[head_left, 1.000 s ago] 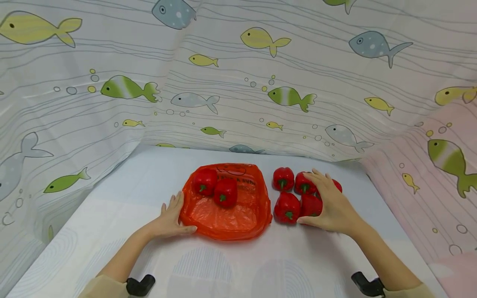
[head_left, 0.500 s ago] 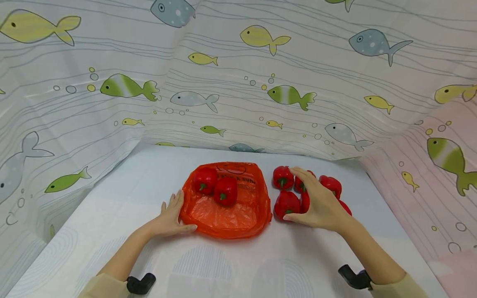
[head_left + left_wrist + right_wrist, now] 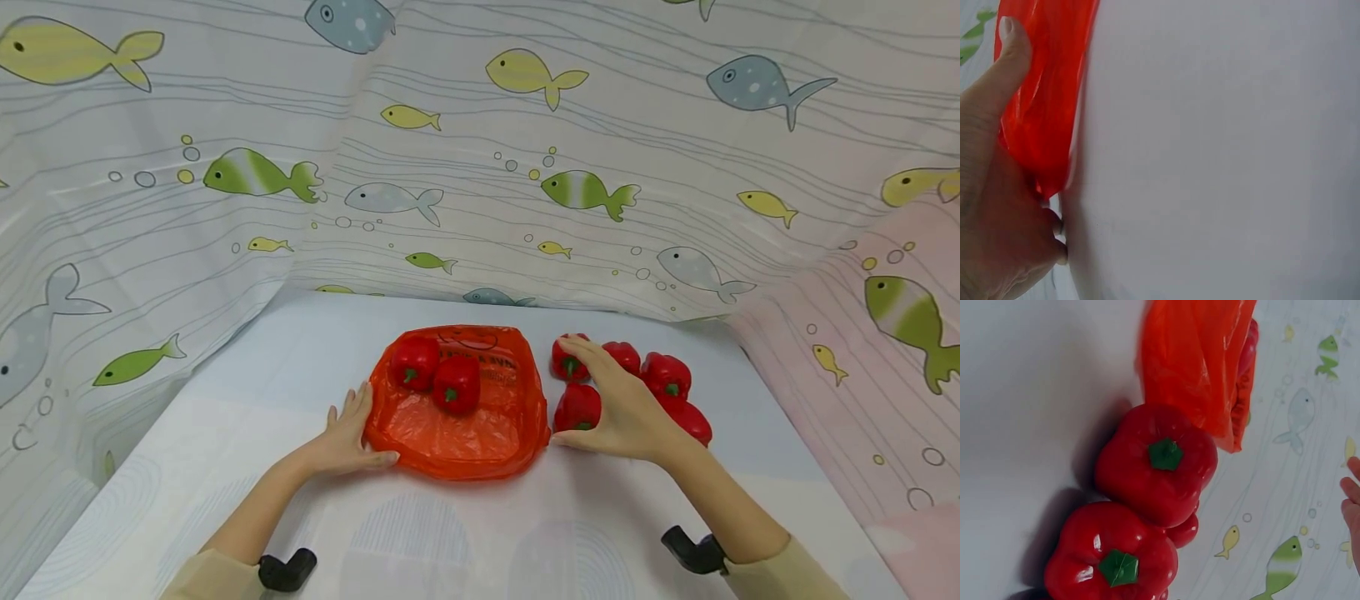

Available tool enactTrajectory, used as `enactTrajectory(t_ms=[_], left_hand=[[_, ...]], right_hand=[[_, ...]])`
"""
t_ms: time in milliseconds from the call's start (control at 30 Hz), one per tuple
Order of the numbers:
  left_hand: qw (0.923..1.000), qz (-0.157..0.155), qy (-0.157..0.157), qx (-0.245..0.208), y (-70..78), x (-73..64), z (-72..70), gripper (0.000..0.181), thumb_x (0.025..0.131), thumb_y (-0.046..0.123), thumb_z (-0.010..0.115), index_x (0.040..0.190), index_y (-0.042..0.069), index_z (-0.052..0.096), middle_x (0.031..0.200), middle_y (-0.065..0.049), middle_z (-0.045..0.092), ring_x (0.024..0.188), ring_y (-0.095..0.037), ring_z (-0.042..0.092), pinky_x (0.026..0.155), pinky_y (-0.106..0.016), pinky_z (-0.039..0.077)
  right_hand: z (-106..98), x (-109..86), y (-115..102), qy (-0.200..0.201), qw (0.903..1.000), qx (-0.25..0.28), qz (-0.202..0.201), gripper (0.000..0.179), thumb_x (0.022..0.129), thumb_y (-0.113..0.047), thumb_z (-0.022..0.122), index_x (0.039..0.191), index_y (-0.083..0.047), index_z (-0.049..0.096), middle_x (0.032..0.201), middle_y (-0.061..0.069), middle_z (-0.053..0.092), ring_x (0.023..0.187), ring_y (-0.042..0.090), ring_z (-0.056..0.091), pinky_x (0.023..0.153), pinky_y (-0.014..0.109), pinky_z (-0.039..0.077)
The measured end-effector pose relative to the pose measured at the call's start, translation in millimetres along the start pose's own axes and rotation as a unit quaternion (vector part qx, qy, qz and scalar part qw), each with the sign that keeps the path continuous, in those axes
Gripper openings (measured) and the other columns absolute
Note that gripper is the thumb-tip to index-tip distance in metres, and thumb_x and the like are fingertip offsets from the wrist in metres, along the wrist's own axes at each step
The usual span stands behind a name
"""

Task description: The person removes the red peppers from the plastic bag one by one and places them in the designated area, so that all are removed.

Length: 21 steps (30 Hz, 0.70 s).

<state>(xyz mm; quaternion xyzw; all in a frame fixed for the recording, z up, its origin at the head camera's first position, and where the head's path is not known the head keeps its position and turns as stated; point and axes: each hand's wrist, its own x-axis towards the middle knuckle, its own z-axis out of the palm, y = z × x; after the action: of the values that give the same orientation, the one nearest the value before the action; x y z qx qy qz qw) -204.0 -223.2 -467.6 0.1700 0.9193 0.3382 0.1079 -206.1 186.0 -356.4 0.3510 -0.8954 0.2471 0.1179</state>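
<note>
An orange plastic bag (image 3: 467, 442), its mouth spread wide, sits mid-table with two red bell peppers (image 3: 457, 385) inside. My left hand (image 3: 341, 437) rests against the bag's left side, fingers spread and thumb (image 3: 1015, 47) along its front wall. To the right of the bag, my right hand (image 3: 633, 417) hovers around the front pepper (image 3: 578, 407) nearest the bag, thumb in front and fingers over the back. In the right wrist view the fingertips (image 3: 1352, 494) are well apart from the peppers, and that pepper (image 3: 1154, 469) appears close beside the bag.
More red peppers stand behind and to the right of my right hand, among them a back-left pepper (image 3: 568, 367), a rear right pepper (image 3: 666, 377) and one partly behind my wrist (image 3: 690, 422). A fish-printed sheet (image 3: 480, 167) walls the table (image 3: 300, 342) behind and at the sides.
My right hand has moved left across the peppers, from the right-hand ones to the front pepper beside the bag, uncovering the right ones. My left hand and the bag have stayed put.
</note>
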Motion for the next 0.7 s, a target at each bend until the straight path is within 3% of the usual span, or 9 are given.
enactTrajectory(t_ms=[700], left_hand=[[1.0000, 0.002, 0.003, -0.004, -2.2, 0.7, 1.7, 0.122, 0.077, 0.046, 0.076, 0.145, -0.017, -0.003, 0.153, -0.036, -0.003, 0.138, -0.055, -0.008, 0.103, -0.071, -0.010]], right_hand=[[18, 28.2, -19, -0.009, 0.9993, -0.004, -0.036, 0.104, 0.065, -0.055, 0.083, 0.148, -0.016, 0.033, 0.151, -0.001, 0.036, 0.133, 0.016, 0.039, 0.086, 0.041, 0.053]])
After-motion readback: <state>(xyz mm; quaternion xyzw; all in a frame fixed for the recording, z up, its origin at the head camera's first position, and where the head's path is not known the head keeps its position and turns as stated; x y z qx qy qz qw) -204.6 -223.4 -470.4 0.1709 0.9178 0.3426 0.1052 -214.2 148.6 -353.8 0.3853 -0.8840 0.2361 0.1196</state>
